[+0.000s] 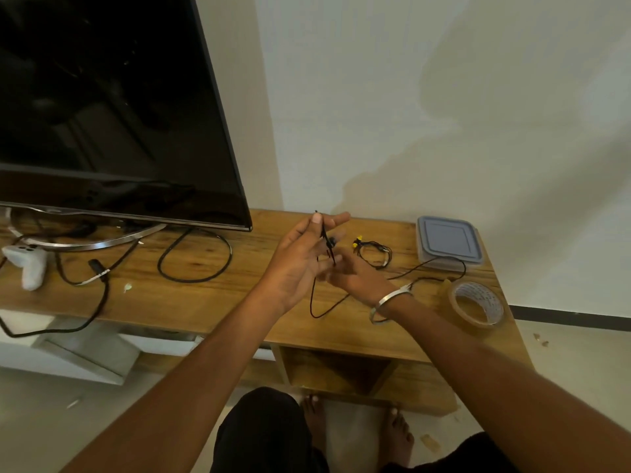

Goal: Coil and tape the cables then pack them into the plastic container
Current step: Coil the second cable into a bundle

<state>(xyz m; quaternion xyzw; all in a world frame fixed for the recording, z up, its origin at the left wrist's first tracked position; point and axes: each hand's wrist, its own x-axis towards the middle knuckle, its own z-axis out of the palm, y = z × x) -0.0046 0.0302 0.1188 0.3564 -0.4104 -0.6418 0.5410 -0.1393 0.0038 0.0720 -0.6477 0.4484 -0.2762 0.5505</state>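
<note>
My left hand is raised over the wooden table, thumb up, with a thin black cable running across its palm; the thumb pins the cable's end. My right hand sits just below and pinches the same cable near its plug. The cable loops down onto the table and trails right towards the plastic container, which has its grey lid on. A small coiled cable with yellow plugs lies between my hands and the container. A roll of clear tape lies at the table's right end.
A large television stands on the left of the wooden table. A thick black cable loops near its stand, and a white game controller lies at the far left. An open shelf sits below the tabletop.
</note>
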